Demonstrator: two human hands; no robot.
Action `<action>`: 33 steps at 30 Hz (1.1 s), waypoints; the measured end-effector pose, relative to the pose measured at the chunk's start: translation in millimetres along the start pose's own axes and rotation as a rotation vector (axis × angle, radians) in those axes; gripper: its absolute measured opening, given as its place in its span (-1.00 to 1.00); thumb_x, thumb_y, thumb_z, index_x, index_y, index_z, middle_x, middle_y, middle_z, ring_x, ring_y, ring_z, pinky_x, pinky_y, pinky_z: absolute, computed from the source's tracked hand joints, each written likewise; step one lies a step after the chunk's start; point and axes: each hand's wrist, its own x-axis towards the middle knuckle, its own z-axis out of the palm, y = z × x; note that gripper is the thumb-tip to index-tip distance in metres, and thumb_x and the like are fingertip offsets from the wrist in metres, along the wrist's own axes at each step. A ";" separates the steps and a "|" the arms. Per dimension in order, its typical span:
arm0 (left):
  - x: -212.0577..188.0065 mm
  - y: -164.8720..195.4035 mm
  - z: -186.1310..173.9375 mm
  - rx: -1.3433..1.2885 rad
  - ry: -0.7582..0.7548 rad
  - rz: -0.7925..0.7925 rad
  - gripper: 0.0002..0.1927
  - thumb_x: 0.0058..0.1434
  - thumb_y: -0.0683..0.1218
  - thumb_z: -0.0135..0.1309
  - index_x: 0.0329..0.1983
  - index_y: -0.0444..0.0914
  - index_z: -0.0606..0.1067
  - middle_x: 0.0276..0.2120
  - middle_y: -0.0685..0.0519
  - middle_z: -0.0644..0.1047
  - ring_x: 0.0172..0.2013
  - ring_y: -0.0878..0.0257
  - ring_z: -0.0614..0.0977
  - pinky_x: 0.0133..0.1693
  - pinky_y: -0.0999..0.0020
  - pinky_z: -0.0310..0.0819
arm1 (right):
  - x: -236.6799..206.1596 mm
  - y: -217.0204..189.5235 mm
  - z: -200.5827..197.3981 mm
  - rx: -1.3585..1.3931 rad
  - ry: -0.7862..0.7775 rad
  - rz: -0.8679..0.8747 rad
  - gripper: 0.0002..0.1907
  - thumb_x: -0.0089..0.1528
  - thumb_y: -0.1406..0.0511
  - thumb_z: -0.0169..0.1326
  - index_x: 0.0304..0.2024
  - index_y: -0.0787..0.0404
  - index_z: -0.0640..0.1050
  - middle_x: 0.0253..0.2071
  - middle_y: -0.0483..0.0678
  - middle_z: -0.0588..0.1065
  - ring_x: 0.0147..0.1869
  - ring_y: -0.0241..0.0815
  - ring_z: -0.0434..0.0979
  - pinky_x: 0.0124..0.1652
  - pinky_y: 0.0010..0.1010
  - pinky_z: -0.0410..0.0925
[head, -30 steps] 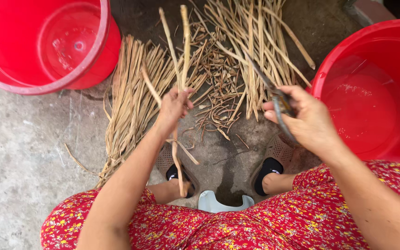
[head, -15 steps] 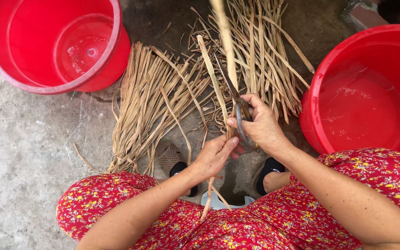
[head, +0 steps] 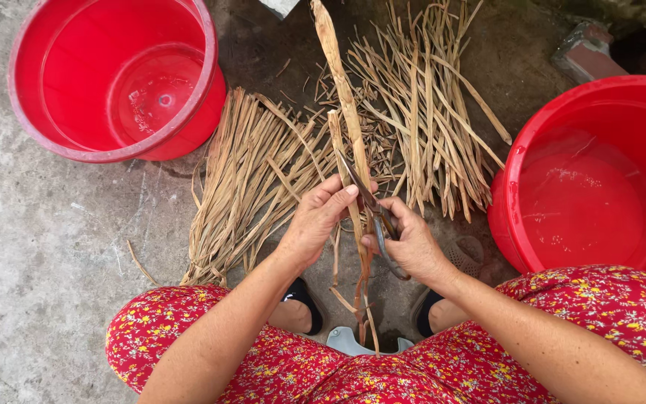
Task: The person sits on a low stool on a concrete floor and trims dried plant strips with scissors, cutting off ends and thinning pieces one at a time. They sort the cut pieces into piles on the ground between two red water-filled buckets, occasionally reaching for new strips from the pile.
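My left hand (head: pixel 317 221) grips a long dry plant stalk (head: pixel 342 90) that rises upright in front of me, thumb and fingers pinching it near its lower part. My right hand (head: pixel 411 243) holds a pair of dark metal scissors (head: pixel 377 224) whose blades lie against the same stalk, just right of my left fingers. Thin strips hang down from the stalk between my knees.
A heap of dry stalks (head: pixel 248 179) lies on the concrete floor to the left, another heap (head: pixel 428 127) behind and right. One red bucket (head: pixel 114 75) stands top left, another red basin (head: pixel 592 179) at the right, both wet inside. My floral-clothed legs fill the bottom.
My left hand came down and to the middle with a stalk; my right hand with the scissors moved in to meet it. The stalk now stands upright between both hands.
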 end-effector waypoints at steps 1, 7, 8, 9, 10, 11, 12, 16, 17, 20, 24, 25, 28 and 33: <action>0.2 -1.1 -0.1 0.002 0.004 0.012 -0.71 0.46 -0.07 0.01 0.12 -0.32 0.53 -0.08 0.06 0.62 -0.06 0.32 0.60 0.09 0.33 0.47 | 0.0 0.3 0.0 0.019 0.000 -0.007 -0.50 0.11 0.43 0.29 0.08 0.22 0.42 -0.22 -0.26 0.51 -0.18 -0.52 0.47 -0.19 -0.60 0.40; 8.1 14.9 -10.7 -0.001 0.176 0.140 -0.69 0.45 0.00 -0.08 0.03 -0.31 0.52 -0.15 0.02 0.64 -0.17 0.31 0.67 -0.06 0.37 0.58 | -8.1 8.3 4.4 -0.147 -0.060 0.025 -0.55 0.12 0.42 0.30 0.02 0.19 0.43 -0.29 -0.19 0.60 -0.20 -0.45 0.58 -0.19 -0.56 0.47; 8.8 21.1 -12.6 -0.042 0.202 0.167 -0.69 0.46 0.02 -0.07 0.05 -0.30 0.49 -0.14 0.03 0.62 -0.21 0.33 0.65 -0.12 0.41 0.55 | -9.9 9.0 6.2 -0.140 -0.073 0.049 -0.55 0.13 0.42 0.29 0.03 0.19 0.44 -0.31 -0.18 0.59 -0.21 -0.44 0.57 -0.21 -0.54 0.47; 8.2 27.6 -14.2 -0.082 0.228 0.194 -0.68 0.46 0.03 -0.07 0.06 -0.29 0.46 -0.13 0.05 0.60 -0.25 0.35 0.63 -0.19 0.45 0.52 | -12.0 9.5 8.2 -0.133 -0.088 0.073 -0.56 0.13 0.42 0.28 0.03 0.19 0.44 -0.32 -0.17 0.59 -0.23 -0.42 0.57 -0.23 -0.51 0.47; 7.0 33.5 -15.2 -0.122 0.256 0.219 -0.68 0.46 0.04 -0.06 0.07 -0.28 0.44 -0.12 0.06 0.59 -0.28 0.37 0.60 -0.26 0.49 0.49 | -14.2 9.9 10.6 -0.124 -0.103 0.101 -0.57 0.14 0.42 0.28 0.03 0.19 0.45 -0.33 -0.15 0.59 -0.25 -0.41 0.56 -0.25 -0.49 0.47; 6.5 38.9 -15.5 -0.138 0.280 0.242 -0.68 0.46 0.05 -0.05 0.07 -0.28 0.43 -0.12 0.05 0.60 -0.35 0.41 0.55 -0.35 0.54 0.41 | -16.1 9.8 12.6 -0.159 -0.107 0.092 -0.58 0.14 0.41 0.28 0.02 0.18 0.45 -0.34 -0.17 0.60 -0.24 -0.42 0.58 -0.23 -0.49 0.48; 6.9 43.5 -15.9 -0.154 0.304 0.267 -0.67 0.45 0.05 -0.03 0.07 -0.28 0.43 -0.12 0.05 0.61 -0.41 0.46 0.50 -0.44 0.59 0.32 | -17.6 9.7 14.5 -0.194 -0.110 0.082 -0.59 0.14 0.40 0.28 0.01 0.17 0.45 -0.34 -0.18 0.61 -0.23 -0.43 0.61 -0.21 -0.50 0.48; 7.8 56.3 -18.0 -0.074 0.374 0.343 -0.72 0.38 -0.07 0.14 0.05 -0.28 0.41 -0.18 -0.04 0.64 -0.60 0.52 0.32 -0.61 0.65 0.11 | -25.2 6.3 21.8 -0.371 -0.130 0.082 -0.63 0.15 0.35 0.32 -0.02 0.14 0.50 -0.40 -0.17 0.59 -0.27 -0.42 0.54 -0.24 -0.45 0.44; 7.2 57.5 -18.8 -0.101 0.358 0.322 -0.73 0.38 -0.09 0.14 0.05 -0.27 0.41 -0.19 -0.04 0.64 -0.61 0.52 0.33 -0.60 0.65 0.12 | -25.8 4.5 22.9 -0.355 -0.141 0.077 -0.63 0.15 0.34 0.31 -0.01 0.13 0.50 -0.37 -0.21 0.62 -0.24 -0.45 0.58 -0.23 -0.46 0.46; 4.8 59.0 -23.2 -0.194 0.294 0.278 -0.76 0.39 -0.11 0.13 0.04 -0.28 0.43 -0.21 -0.03 0.64 -0.61 0.52 0.34 -0.60 0.65 0.12 | -27.1 -4.4 23.6 -0.416 -0.116 0.062 -0.57 0.14 0.31 0.31 0.04 0.08 0.50 -0.34 -0.23 0.62 -0.24 -0.43 0.59 -0.23 -0.45 0.47; 0.4 58.1 -29.5 -0.249 0.178 0.269 -0.77 0.44 -0.10 0.08 0.08 -0.29 0.47 -0.23 0.02 0.62 -0.58 0.53 0.34 -0.57 0.65 0.14 | -19.6 -23.6 12.8 -0.590 0.043 -0.061 -0.41 0.07 0.26 0.40 0.12 0.06 0.48 -0.38 -0.12 0.57 -0.33 -0.34 0.54 -0.28 -0.43 0.44; -1.2 56.6 -29.3 -0.240 0.152 0.267 -0.77 0.45 -0.10 0.07 0.09 -0.30 0.48 -0.23 0.04 0.61 -0.57 0.53 0.34 -0.56 0.65 0.15 | -16.9 -28.7 8.8 -0.585 0.076 -0.118 -0.39 0.06 0.26 0.41 0.13 0.06 0.48 -0.36 -0.13 0.59 -0.31 -0.35 0.56 -0.27 -0.45 0.45; -6.0 49.7 -25.0 -0.210 0.077 0.194 -0.75 0.47 -0.09 0.03 0.12 -0.31 0.48 -0.23 0.06 0.60 -0.56 0.53 0.34 -0.52 0.64 0.18 | -10.9 -42.2 -4.5 -0.381 0.067 -0.202 -0.33 0.09 0.29 0.34 0.21 0.16 0.38 -0.09 -0.17 0.63 -0.06 -0.40 0.63 -0.07 -0.52 0.47; -9.2 35.3 -13.1 -0.220 -0.028 0.072 -0.75 0.49 -0.09 -0.01 0.13 -0.31 0.47 -0.25 0.08 0.59 -0.55 0.53 0.31 -0.51 0.65 0.15 | -7.1 -52.6 -14.9 -0.218 0.100 -0.240 -0.30 0.15 0.34 0.31 0.29 0.24 0.33 -0.06 -0.07 0.59 0.02 -0.36 0.56 0.04 -0.50 0.42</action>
